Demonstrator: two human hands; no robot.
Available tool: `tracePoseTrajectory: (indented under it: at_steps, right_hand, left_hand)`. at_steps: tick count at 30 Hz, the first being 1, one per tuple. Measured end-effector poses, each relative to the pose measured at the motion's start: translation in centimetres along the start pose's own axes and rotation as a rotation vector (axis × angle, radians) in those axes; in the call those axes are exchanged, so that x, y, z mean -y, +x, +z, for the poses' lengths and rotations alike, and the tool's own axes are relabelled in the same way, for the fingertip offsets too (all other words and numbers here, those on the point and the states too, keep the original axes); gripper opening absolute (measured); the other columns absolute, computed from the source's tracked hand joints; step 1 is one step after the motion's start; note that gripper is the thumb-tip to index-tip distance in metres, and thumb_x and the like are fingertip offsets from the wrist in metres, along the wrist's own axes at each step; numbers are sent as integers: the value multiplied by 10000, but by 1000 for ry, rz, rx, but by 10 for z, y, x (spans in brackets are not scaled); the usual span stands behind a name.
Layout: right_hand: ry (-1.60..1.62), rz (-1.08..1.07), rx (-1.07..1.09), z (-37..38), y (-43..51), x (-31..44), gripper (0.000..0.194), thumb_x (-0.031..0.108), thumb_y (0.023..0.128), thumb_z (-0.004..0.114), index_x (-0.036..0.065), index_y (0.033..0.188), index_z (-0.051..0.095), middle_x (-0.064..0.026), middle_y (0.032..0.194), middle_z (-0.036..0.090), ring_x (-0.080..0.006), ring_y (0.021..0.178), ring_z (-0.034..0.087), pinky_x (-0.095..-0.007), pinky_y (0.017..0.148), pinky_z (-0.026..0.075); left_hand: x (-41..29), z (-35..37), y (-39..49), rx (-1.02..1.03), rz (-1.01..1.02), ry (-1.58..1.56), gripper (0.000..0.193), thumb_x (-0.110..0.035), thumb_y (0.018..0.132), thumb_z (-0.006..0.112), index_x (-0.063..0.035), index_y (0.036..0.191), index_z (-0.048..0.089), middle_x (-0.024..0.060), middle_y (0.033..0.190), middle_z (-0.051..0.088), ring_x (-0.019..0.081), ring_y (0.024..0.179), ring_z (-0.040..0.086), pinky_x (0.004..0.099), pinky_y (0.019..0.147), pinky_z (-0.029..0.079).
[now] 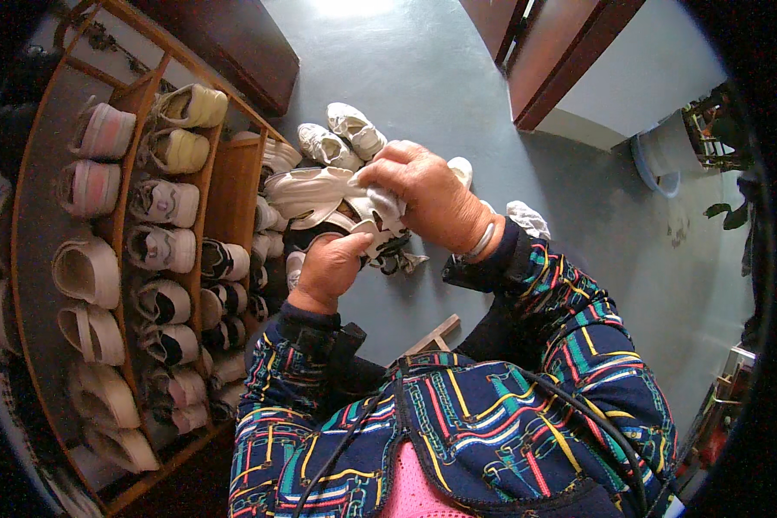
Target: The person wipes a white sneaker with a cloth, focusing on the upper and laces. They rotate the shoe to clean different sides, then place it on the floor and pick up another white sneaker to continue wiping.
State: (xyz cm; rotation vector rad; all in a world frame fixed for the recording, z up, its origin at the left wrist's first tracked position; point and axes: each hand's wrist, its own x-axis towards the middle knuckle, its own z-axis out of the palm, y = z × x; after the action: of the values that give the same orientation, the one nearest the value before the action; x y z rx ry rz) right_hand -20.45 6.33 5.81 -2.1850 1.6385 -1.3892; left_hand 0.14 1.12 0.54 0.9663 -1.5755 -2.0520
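Note:
A white and black shoe (314, 194) is held in front of me, its sole side towards the upper left. My left hand (333, 269) grips its lower edge, the thumb lying on the white upper. Pinched in my right hand (421, 188) is a crumpled whitish cloth (386, 204), which touches the shoe. Dark laces or cloth ends hang below the shoe; which they are I cannot tell. Just beyond it, a pair of white shoes (343, 136) stands on the grey floor. Another white shoe (460, 171) shows partly behind my right hand.
A wooden shoe rack (210, 175) full of shoes fills the left side. A crumpled white cloth (528, 220) lies beyond my right wrist. Part of a wooden frame (437, 337) shows near my lap. A pale bucket (664, 152) stands at the right, near a door frame (563, 71).

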Motion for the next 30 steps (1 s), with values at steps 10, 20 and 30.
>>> tracePoseTrajectory:
  at_steps: [10,20,30]
  right_hand:
    - [-236,19,245,15,-15,-9,105,97,820,637,26,896,648,-152,949,624,-349,925,656,-428,815,565]
    - [-7,13,164,14,-10,-3,301,29,759,732,78,1050,672,-139,991,654,-369,982,647,-422,856,548]
    - [-98,131,497,23,-43,-7,243,15,776,670,54,1012,625,-150,953,598,-369,968,631,-423,823,553]
  left_hand:
    - [-4,-3,3,-52,74,-208,442,-22,924,529,44,1361,542,127,1312,633,258,1180,629,379,1050,479]
    - [-5,3,2,-26,38,-369,403,-38,920,555,38,1316,568,104,1258,646,225,1127,641,360,979,514]
    - [-13,-8,13,-45,118,-698,473,39,925,476,105,1392,499,188,1385,588,301,1288,573,422,1148,415]
